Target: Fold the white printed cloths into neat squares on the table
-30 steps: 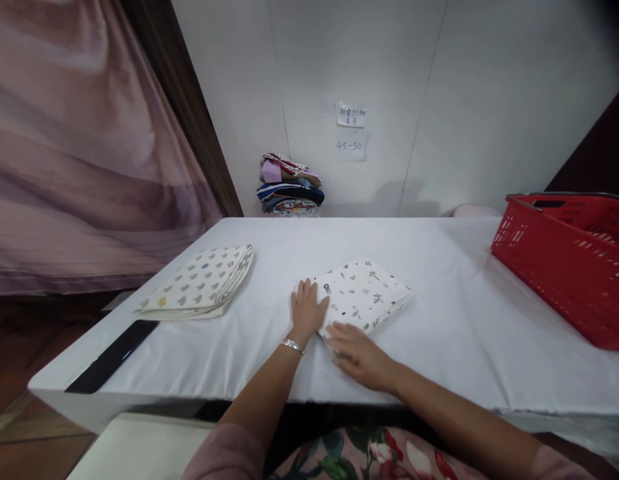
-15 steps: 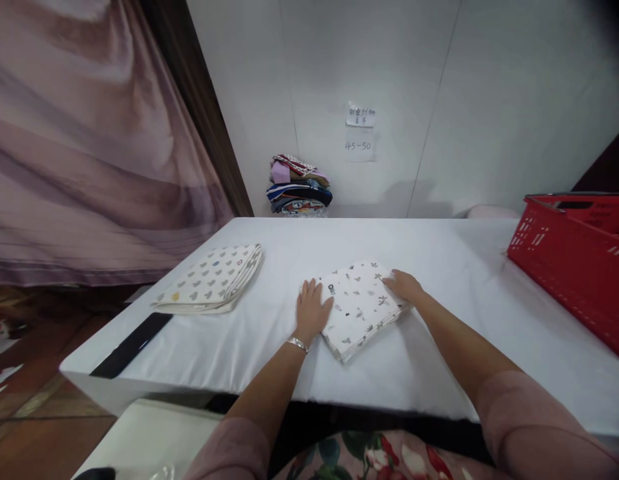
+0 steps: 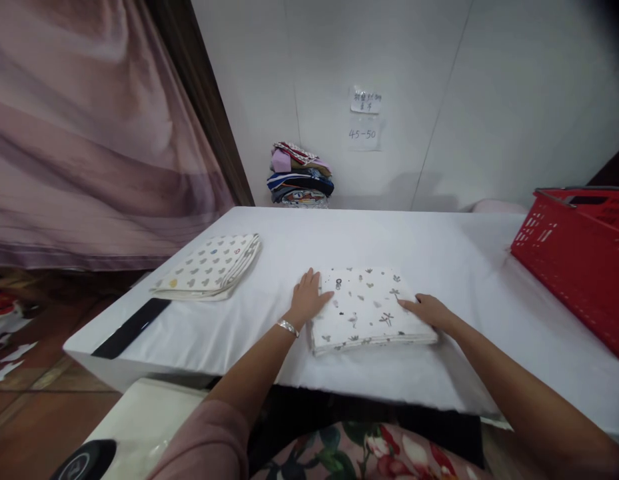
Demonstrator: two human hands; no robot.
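A folded white cloth (image 3: 364, 307) printed with small grey plants and figures lies on the white-covered table in front of me. My left hand (image 3: 308, 297), with a silver bracelet at its wrist, rests flat along the cloth's left edge. Its fingers are stretched out and the thumb lies on top of the fabric. On the opposite side, my right hand (image 3: 429, 311) grips the cloth's right edge; some of its fingers are hidden. Farther left lies a second folded cloth (image 3: 209, 267), cream with grey mouse-head-like shapes, untouched.
A red plastic basket (image 3: 574, 260) stands on the table's right side. Behind the table is a stack of folded fabrics (image 3: 300, 177) against the wall. A dark strip (image 3: 132, 328) lies at the left corner. A pink curtain (image 3: 99, 133) hangs at left.
The plant-print cloth has turned on the table, so its front edge now runs nearly level across my view. My right hand has moved right and towards me with it.
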